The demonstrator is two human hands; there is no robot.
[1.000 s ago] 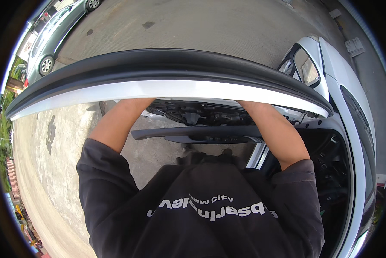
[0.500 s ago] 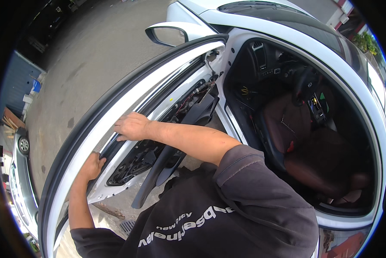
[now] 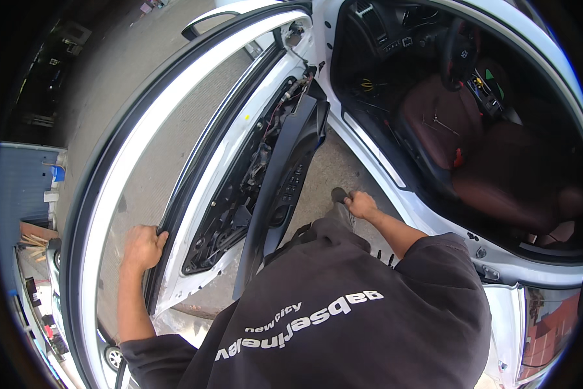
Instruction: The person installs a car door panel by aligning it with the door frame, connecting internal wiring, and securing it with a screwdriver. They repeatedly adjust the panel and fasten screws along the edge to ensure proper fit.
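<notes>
My left hand is closed on the window sill of an open white car door, at its black seal strip. The door's inner side is exposed, with wiring and mechanisms. A dark trim panel with switches hangs loose along it. My right hand is off the door, low beside my grey trouser leg and shoe, between door and body. Its fingers are curled; whether they pinch the cloth or something else I cannot make out.
The car cabin at right has a dark red seat, steering wheel and yellow-handled tool. The door sill borders it. At far left stand a blue wall, wooden pieces and another car's wheel.
My view has turned rightward onto the door and cabin. My right hand has left the door's window area and dropped down to the right; my left hand remains on the door.
</notes>
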